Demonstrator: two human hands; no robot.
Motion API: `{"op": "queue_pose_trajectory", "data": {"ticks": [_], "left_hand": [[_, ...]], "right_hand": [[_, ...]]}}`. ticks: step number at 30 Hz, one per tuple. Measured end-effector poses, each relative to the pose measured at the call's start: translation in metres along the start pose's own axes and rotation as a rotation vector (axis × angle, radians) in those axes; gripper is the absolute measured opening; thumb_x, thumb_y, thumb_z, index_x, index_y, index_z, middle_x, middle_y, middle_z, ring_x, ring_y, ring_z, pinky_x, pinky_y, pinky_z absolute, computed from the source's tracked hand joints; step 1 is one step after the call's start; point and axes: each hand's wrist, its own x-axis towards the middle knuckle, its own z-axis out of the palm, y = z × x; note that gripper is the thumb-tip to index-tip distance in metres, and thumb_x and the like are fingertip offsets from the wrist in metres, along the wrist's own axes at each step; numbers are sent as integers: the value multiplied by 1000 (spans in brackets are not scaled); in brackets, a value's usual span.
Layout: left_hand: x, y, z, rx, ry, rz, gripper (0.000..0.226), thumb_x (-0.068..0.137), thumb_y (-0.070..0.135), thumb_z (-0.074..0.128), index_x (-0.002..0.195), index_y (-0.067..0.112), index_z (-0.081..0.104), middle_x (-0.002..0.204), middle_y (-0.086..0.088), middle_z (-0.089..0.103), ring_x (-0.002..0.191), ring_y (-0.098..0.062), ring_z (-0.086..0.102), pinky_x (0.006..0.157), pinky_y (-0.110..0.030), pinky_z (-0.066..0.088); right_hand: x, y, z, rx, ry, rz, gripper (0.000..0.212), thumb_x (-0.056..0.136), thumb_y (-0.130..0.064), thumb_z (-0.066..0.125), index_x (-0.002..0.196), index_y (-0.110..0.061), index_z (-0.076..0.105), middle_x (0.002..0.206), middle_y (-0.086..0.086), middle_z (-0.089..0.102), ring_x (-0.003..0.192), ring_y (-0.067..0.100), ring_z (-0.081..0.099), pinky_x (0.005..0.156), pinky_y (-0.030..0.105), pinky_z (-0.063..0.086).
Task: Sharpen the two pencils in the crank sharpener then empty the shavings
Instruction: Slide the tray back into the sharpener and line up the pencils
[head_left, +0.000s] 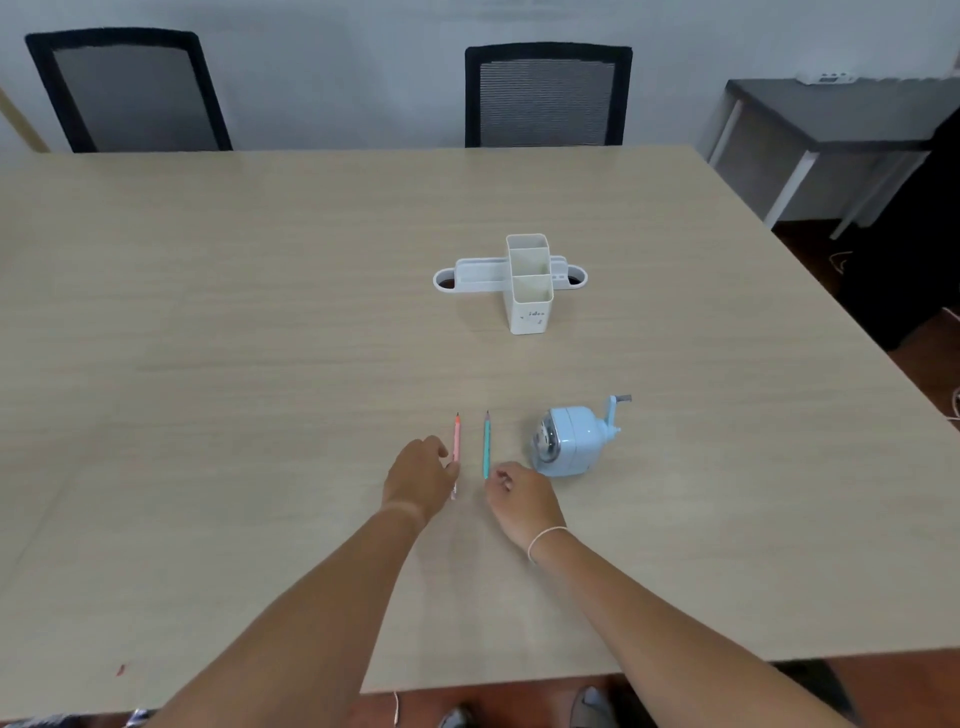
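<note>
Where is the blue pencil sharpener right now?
The blue sharpener sits on the table just right of the teal pencil, close to the person's right hand, with the white organizer farther back.

An office meeting room.
A wide pale wood-grain table (260, 270) fills the view, with two black mesh-backed office chairs (548, 96) pushed in at 11 and 12 o'clock, a plain white wall behind, a grey side desk (831, 111) at 2 o'clock, and a white desk organizer (524, 280) at centre.

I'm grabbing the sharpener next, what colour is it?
Light blue; the sharpener shows best in the head view.
</note>
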Motion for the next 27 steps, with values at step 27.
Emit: {"op": "queue_pose_trajectory", "data": {"ticks": [27], "left_hand": [[43,-16,-39,-216,84,-92,4,76,12,60,79,9,60,83,-9,62,77,-27,57,66,-27,43]], "right_hand": [[52,-56,30,48,148,116,8,76,-13,58,73,-9,52,82,16,60,71,27,53,66,35,46]]}}
